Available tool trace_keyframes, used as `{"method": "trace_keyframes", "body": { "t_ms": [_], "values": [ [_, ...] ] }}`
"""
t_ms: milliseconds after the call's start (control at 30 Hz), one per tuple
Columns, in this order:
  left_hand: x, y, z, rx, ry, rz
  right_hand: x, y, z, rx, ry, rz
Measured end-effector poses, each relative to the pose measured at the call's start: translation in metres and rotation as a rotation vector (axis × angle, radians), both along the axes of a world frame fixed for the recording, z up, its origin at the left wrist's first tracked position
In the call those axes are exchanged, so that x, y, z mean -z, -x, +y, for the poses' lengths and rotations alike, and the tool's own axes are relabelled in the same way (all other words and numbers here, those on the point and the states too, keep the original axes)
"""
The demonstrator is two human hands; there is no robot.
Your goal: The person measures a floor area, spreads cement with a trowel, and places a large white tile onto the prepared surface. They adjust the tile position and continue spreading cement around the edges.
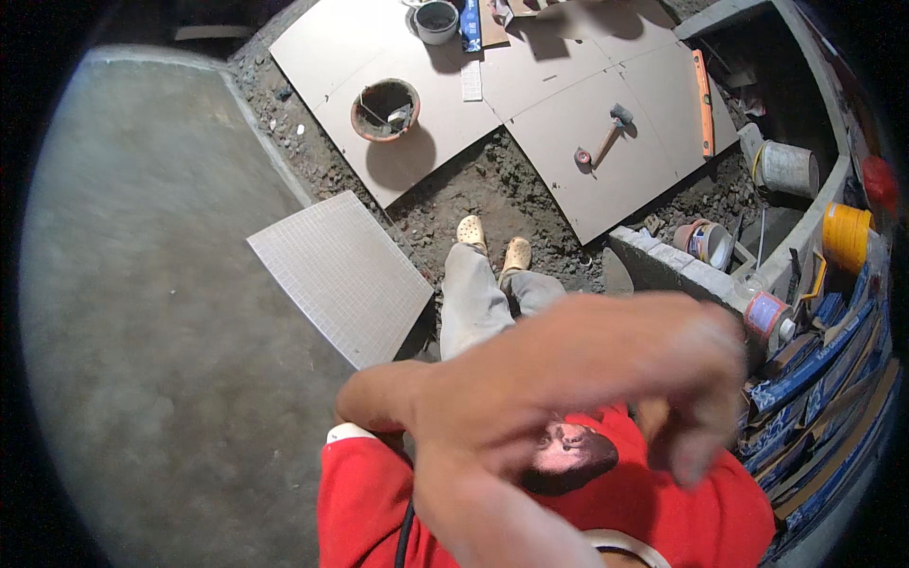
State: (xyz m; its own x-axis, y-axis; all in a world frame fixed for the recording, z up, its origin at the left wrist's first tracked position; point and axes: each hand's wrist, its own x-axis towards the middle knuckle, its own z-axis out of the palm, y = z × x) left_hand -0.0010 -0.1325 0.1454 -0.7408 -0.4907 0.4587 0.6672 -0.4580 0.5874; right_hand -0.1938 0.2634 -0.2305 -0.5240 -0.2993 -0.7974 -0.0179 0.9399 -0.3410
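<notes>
Close to the camera, my left hand [568, 364] is raised in front of my red shirt [369, 492]. Its thumb stands away from the loosely bent fingers, and I see nothing held in it. The fingertips are slightly blurred. My right hand does not show. Beyond my legs, a mallet [611, 134] with a dark head and wooden handle lies on large pale floor tiles [559, 151], beside a small red tape measure [583, 156]. An orange spirit level [704, 104] lies along the tiles' right side. A terracotta-coloured bucket [385, 111] holds dark wet mix and a tool.
A pale gridded tile [346, 275] rests by the smooth concrete floor [180, 312] at left. Rough mortar [454, 175] surrounds my beige clogs [471, 230]. A grey bucket [436, 23] stands far off. At right are a yellow bucket [846, 235], a low wall [677, 260] and stacked blue boxes [814, 379].
</notes>
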Motion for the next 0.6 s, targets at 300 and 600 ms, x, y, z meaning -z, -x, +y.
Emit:
{"method": "trace_keyframes", "body": {
  "t_ms": [300, 600],
  "values": [
    [-0.067, 0.041, -0.021, 0.126, -0.058, 0.257, 0.008, -0.016, -0.018, 0.315, -0.045, -0.025],
    [-0.072, 0.068, -0.113, 0.314, -0.028, 0.215, -0.007, -0.091, -0.083, 0.639, 0.02, -0.019]
  ]
}}
